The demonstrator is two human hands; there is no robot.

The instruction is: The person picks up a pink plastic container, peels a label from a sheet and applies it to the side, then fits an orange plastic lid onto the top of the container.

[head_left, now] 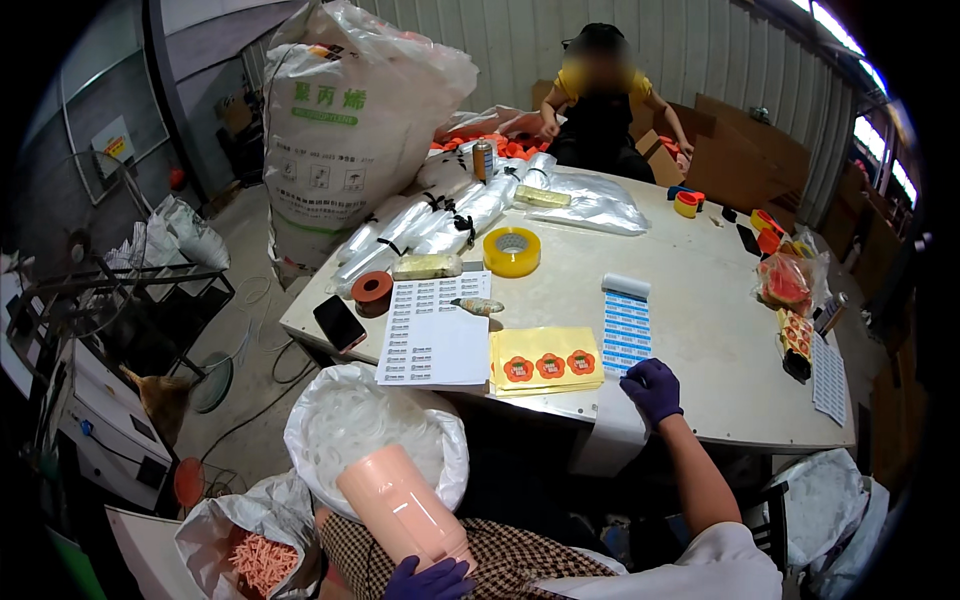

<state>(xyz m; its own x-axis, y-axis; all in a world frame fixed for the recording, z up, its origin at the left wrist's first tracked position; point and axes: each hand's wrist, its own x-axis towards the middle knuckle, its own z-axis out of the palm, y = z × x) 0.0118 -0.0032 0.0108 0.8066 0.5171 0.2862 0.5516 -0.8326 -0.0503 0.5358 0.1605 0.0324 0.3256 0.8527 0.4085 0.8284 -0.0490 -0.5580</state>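
My left hand [428, 580], in a purple glove, grips the lower end of a glossy peach-coloured plastic cylinder [405, 505], maybe a jug or canister. The cylinder lies tilted across my lap, its far end over a white sack of clear rings [362, 425]. My right hand [654, 390], also gloved in purple, is closed at the near end of a strip of blue labels [627, 330] on the table. Its fingertips pinch at the strip; whether one label is lifted cannot be seen. White backing paper [610, 438] hangs over the table edge beside that hand.
Left of the strip lie yellow sheets with red flower stickers [548, 390], white label sheets [432, 350], a tape roll [511, 251] and a phone [340, 324]. Bagged clear plastic [590, 200] lies farther back. Another person [600, 110] sits across the table [720, 300]. A sack of pink pieces [262, 562] stands lower left.
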